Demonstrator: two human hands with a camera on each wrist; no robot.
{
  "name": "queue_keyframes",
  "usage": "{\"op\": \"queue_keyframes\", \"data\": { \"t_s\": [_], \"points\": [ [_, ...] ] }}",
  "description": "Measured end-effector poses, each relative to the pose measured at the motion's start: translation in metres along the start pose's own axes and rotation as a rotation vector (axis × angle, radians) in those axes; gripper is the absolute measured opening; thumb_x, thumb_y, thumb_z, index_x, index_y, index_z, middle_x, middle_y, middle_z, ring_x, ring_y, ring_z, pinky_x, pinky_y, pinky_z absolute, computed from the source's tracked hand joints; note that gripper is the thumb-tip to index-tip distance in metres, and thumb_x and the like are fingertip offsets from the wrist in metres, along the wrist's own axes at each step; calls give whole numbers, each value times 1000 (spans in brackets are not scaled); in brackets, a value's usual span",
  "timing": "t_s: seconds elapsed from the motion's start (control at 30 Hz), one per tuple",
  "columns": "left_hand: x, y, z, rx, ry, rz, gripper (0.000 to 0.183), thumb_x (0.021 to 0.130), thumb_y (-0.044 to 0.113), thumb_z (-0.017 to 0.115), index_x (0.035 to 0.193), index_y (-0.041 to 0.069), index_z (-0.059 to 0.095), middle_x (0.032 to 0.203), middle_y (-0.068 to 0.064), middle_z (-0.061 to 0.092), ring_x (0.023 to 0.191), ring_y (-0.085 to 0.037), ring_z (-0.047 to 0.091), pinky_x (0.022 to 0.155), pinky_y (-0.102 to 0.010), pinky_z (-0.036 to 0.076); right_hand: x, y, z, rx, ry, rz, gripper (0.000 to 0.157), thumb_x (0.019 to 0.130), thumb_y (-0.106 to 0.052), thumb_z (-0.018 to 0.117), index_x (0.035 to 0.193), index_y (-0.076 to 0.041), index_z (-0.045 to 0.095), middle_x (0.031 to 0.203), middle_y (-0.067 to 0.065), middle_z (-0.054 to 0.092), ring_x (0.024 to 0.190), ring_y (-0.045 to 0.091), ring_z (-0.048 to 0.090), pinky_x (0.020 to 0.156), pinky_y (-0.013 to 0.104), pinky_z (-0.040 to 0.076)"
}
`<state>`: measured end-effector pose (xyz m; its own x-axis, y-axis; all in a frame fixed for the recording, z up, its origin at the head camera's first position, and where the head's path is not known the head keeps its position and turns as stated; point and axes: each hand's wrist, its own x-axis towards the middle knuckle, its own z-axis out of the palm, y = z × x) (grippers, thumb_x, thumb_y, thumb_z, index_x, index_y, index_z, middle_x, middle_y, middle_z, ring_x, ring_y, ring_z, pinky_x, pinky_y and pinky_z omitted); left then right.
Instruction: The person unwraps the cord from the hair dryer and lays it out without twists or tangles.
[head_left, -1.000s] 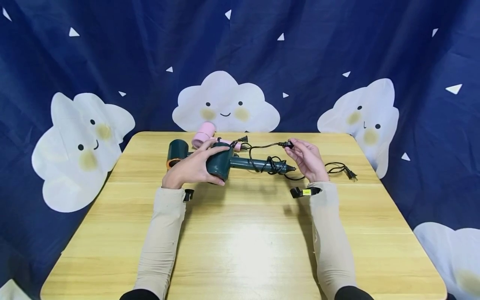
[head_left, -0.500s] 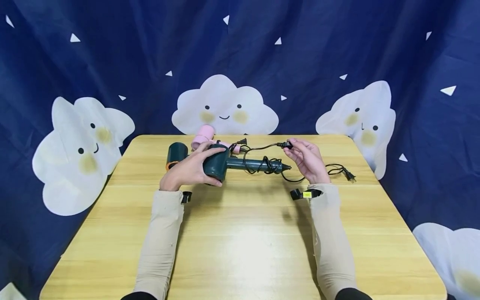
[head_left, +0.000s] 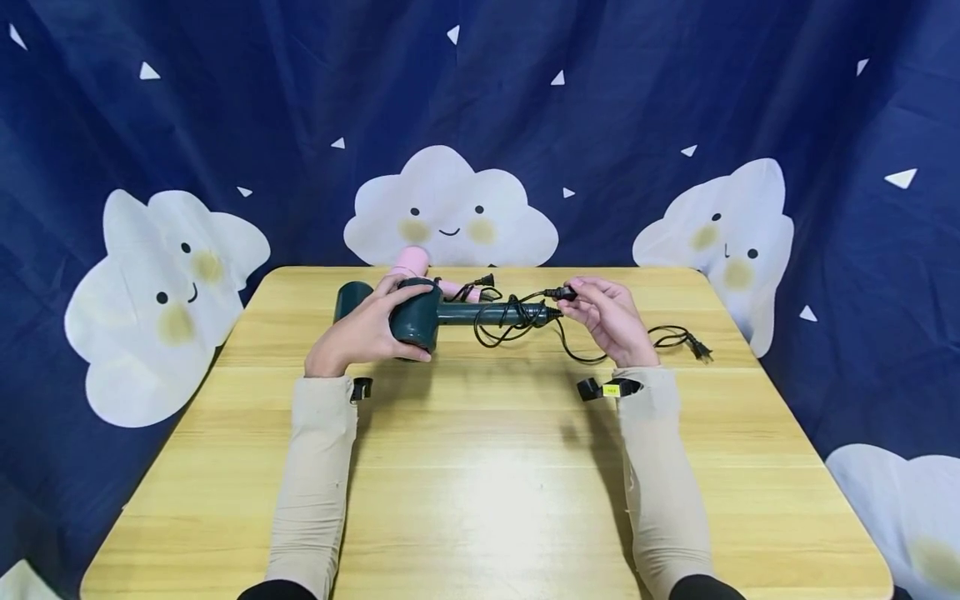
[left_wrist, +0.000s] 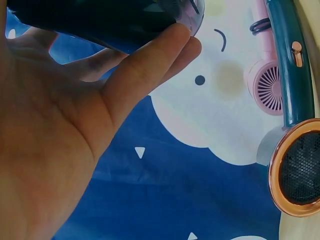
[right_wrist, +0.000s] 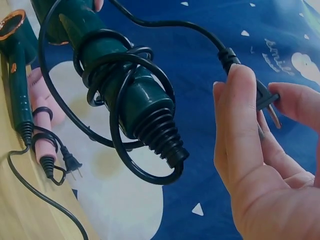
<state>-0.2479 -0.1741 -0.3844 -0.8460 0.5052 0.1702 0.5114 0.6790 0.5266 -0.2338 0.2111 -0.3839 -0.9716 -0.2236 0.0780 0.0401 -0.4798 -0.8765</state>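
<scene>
A: anyone, what can be seen past the left hand (head_left: 360, 329)?
B: pink hair dryer (head_left: 411, 262), laid on the wooden table (head_left: 480, 450) beside a copper-rimmed green dryer (head_left: 349, 298).
A: and right of the right hand (head_left: 611, 321)?
B: black plug (head_left: 702, 350). It's all backed by a blue curtain (head_left: 480, 83) printed with smiling clouds (head_left: 444, 185) lol

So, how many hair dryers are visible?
3: one dark green hair dryer in the left hand; another dark green one and a pink one on the wood-grain table.
</scene>
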Motion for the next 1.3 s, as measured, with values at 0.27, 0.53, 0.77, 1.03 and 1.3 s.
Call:
{"op": "queue_keyframes", "data": {
  "t_s": [0.27,0.53,0.77,1.03,1.3],
  "points": [
    [1,-3,0,-9,-4,-1,108,54,62,89,147,39,40,154,-2,30,120,-28,52,99,-48,48,-1,0,-1,-26,-32,26,11,96,-11,63,100,-3,70,91,7,73,77,15,74,78,24,58],
    [-1,-6,-2,-12,22,2,106,55,54,93,147,41,41,156,-4,29,127,-29,48,101,-50,47,2,4,-1,-38,-95,85,11,95,-9,64,101,-2,70,91,7,72,78,16,74,77,24,59],
    [-2,-10,-5,-11,32,-12,105,55,58,91,146,43,41,157,-8,27,131,-30,45,102,-52,47,1,7,-4,-62,-211,151,13,95,-7,63,104,0,69,92,9,73,81,19,74,78,26,59],
    [-3,-11,-8,-31,34,-14,104,55,54,92,145,43,42,158,-7,26,130,-31,44,100,-54,47,3,12,-8,-130,-271,216,11,94,-3,63,103,-1,69,95,9,73,82,20,75,79,27,59],
    [-5,-12,-9,-45,41,-6,104,55,54,92,146,41,42,156,-8,27,128,-31,45,99,-54,47,6,21,-20,-105,-325,238,14,95,2,57,102,-1,68,97,6,71,86,22,74,85,30,58]
  ]
}}
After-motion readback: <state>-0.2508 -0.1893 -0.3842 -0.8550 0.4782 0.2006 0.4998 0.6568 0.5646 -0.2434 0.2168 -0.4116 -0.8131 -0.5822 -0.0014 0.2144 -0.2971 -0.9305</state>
